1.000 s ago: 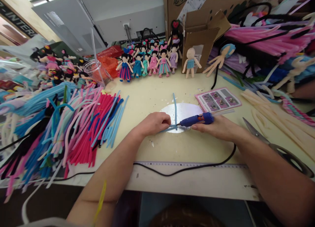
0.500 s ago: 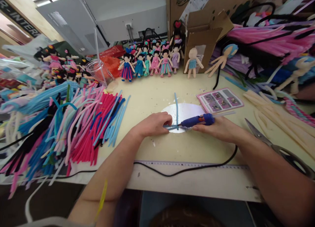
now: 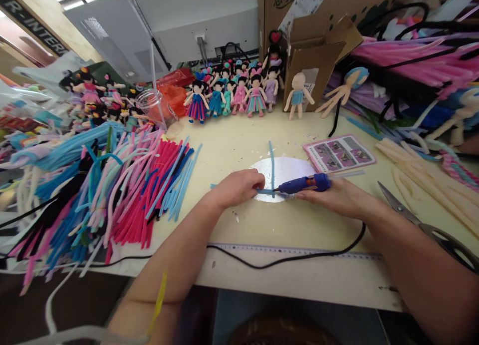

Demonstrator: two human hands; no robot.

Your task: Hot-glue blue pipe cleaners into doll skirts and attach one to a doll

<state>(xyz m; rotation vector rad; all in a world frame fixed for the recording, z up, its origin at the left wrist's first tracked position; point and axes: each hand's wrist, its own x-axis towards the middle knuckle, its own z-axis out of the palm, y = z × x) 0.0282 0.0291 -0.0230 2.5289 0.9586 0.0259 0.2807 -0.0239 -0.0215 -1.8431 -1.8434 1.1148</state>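
Note:
My left hand [image 3: 237, 186] is closed on light blue pipe cleaners [image 3: 272, 160] crossed over a round shiny disc [image 3: 284, 169] on the yellow table [image 3: 239, 140]. One blue stem runs away from me over the disc, another lies crosswise under my fingers. My right hand [image 3: 339, 196] grips a blue glue gun [image 3: 305, 183]. The gun's tip touches the spot where the stems cross, right beside my left fingertips. A clear glue stick [image 3: 346, 174] pokes out of the gun's back.
A heap of pink, blue and black pipe cleaners [image 3: 112, 185] fills the left side. Finished dolls [image 3: 232, 93] stand along the back beside a cardboard box [image 3: 314, 60]. Scissors [image 3: 422, 225], cream stems [image 3: 419, 170], an instruction card [image 3: 339, 153] and a black cord [image 3: 292, 257] lie on the right and near side.
Both hands have stayed at the crossing point. The crosswise blue stem now sticks out to the left past my left hand. The view has shifted slightly.

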